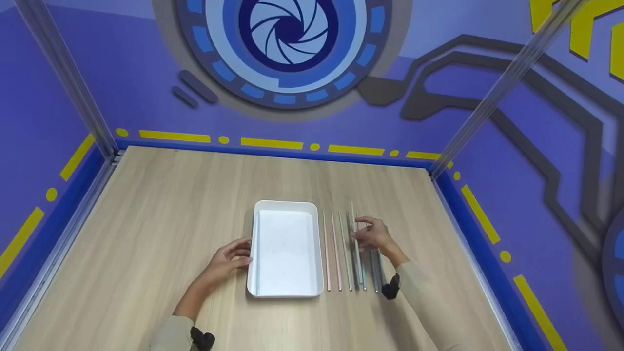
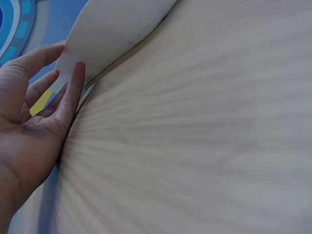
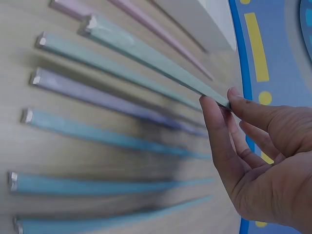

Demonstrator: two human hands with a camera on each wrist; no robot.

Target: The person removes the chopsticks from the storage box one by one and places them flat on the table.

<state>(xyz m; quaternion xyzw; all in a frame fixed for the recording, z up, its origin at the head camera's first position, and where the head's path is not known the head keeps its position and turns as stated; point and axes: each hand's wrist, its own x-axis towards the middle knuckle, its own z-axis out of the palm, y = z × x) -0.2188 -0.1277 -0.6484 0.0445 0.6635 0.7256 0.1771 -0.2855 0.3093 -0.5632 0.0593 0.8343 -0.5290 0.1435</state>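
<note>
My right hand (image 1: 374, 235) pinches a slim pale green stick (image 3: 146, 57) between thumb and fingertips. It looks like a chopstick, with a squared silvery end, and is tilted above the others in the right wrist view. Below it lie another green stick (image 3: 97, 60), a purple stick (image 3: 102, 95) and several blue sticks (image 3: 87, 132). A white rectangular tray (image 1: 285, 294) stands to the left of the sticks. Against its left side rest the fingertips of my left hand (image 1: 225, 261), fingers loosely extended along the outer wall (image 2: 109, 41).
Pink sticks (image 1: 326, 253) lie side by side close to the tray's right wall. All of this is on a wood-grain table (image 1: 180, 195), walled at the back and sides by blue-purple printed panels (image 1: 136, 87) with metal posts (image 1: 507, 83) at the corners.
</note>
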